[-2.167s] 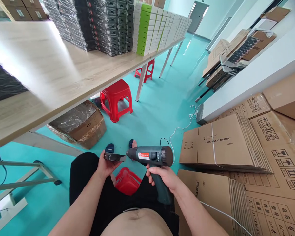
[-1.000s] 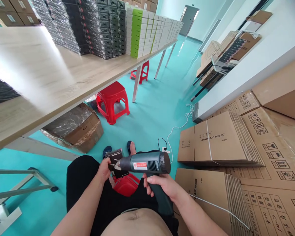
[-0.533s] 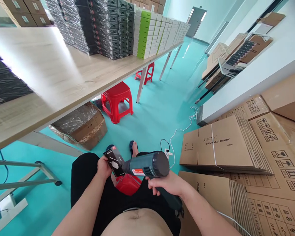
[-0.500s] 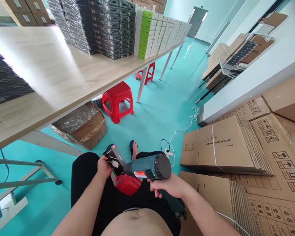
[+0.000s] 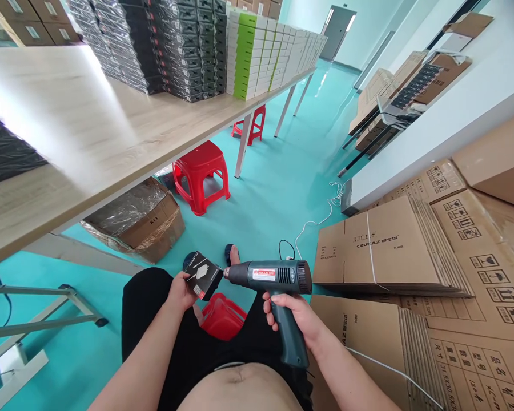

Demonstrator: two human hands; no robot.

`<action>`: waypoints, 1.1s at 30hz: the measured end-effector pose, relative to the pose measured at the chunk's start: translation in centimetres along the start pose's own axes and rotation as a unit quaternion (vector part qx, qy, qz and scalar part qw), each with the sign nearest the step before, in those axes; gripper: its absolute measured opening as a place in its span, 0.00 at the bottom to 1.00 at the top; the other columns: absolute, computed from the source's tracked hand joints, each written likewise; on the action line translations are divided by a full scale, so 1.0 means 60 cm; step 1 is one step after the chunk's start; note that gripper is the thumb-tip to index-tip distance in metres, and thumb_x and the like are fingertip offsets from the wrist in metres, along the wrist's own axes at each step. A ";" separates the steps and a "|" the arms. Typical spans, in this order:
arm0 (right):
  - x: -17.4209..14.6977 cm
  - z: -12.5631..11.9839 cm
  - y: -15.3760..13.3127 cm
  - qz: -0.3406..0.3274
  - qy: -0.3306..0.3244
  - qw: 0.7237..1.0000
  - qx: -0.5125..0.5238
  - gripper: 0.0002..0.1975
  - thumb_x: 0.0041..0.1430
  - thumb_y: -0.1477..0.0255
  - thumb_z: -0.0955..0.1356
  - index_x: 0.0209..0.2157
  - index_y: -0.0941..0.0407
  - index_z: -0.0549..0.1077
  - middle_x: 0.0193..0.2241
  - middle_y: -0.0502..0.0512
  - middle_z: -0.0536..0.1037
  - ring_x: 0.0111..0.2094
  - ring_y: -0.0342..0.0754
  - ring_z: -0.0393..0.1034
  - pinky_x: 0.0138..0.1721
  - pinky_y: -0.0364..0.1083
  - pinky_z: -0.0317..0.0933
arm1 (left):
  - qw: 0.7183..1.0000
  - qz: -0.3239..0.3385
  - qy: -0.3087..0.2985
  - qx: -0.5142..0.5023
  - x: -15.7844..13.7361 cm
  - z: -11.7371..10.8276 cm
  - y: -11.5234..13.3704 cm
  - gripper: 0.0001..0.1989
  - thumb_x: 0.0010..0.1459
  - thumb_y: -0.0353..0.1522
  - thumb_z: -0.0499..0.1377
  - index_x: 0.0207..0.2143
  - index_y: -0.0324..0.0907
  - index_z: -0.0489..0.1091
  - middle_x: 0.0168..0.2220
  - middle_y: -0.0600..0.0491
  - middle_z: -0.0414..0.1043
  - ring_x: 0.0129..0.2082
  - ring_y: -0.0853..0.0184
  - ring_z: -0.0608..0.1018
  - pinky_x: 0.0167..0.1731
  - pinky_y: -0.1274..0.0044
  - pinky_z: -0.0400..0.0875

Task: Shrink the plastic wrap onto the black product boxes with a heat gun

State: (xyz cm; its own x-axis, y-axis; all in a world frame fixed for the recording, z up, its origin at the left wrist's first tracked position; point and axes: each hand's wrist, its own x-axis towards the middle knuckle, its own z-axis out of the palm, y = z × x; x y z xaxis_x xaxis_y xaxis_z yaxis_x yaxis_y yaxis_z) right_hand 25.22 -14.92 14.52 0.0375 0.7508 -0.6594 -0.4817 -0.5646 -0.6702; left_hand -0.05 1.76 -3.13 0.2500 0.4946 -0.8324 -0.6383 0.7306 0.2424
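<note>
My left hand (image 5: 182, 291) grips a small black box (image 5: 203, 275) by its left side; a white product picture shows on its face. My right hand (image 5: 289, 313) is closed round the handle of a dark green heat gun (image 5: 268, 275). The gun lies nearly level, its nozzle pointing left at the box's right edge, very close to it; whether they touch I cannot tell. Both are held above my lap, over the red stool (image 5: 223, 317) between my legs.
A long wooden table (image 5: 111, 131) at the left bears stacked black boxes (image 5: 188, 51) and white-and-green boxes (image 5: 265, 54). Beneath it are an open carton (image 5: 154, 228) and a red stool (image 5: 201, 171). Bundled flat cardboard (image 5: 368, 245) lies right; a white cable (image 5: 312, 220) crosses the floor.
The box has turned in my left hand, so its printed face tilts differently. My right hand has rotated the heat gun, swinging its rear slightly right, and its label now faces up to me.
</note>
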 end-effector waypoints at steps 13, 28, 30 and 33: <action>-0.012 -0.022 0.008 0.007 -0.043 0.996 -0.072 0.13 0.50 0.67 0.69 0.37 0.60 0.74 0.27 0.55 0.77 0.24 0.46 0.71 0.24 0.44 0.63 | 0.997 0.059 -0.023 -0.053 -0.002 -0.004 0.003 0.12 0.34 0.24 0.51 0.27 0.40 0.66 0.23 0.50 0.72 0.21 0.61 0.76 0.22 0.70 0.72; -0.024 -0.015 0.015 -0.002 -0.059 0.988 -0.141 0.14 0.52 0.68 0.69 0.39 0.60 0.75 0.28 0.54 0.76 0.25 0.45 0.71 0.26 0.45 0.63 | 0.995 0.076 -0.015 -0.063 -0.014 0.000 0.001 0.09 0.34 0.26 0.51 0.24 0.41 0.64 0.21 0.50 0.70 0.20 0.61 0.74 0.23 0.70 0.71; -0.027 -0.016 0.014 -0.011 -0.041 0.989 -0.144 0.13 0.52 0.68 0.69 0.38 0.60 0.74 0.28 0.54 0.76 0.24 0.45 0.71 0.26 0.45 0.63 | 0.995 0.070 -0.016 -0.068 -0.018 0.003 0.002 0.09 0.34 0.26 0.51 0.24 0.41 0.63 0.21 0.50 0.70 0.21 0.61 0.74 0.23 0.70 0.71; -0.031 -0.018 0.017 0.021 -0.111 0.982 -0.150 0.14 0.51 0.69 0.70 0.39 0.61 0.75 0.28 0.56 0.76 0.24 0.46 0.71 0.25 0.46 0.63 | 0.996 0.062 -0.018 -0.061 -0.019 0.005 0.003 0.10 0.33 0.26 0.51 0.23 0.41 0.63 0.20 0.51 0.69 0.20 0.61 0.74 0.23 0.71 0.71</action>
State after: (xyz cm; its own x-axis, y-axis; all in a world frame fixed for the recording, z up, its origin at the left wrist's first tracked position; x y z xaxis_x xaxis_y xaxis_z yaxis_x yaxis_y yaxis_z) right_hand 25.60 -17.29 14.70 -0.1839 0.7628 -0.6200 -0.1983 -0.6466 -0.7366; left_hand -0.25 1.48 -1.99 0.1880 0.5963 -0.7805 -0.7496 0.6006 0.2782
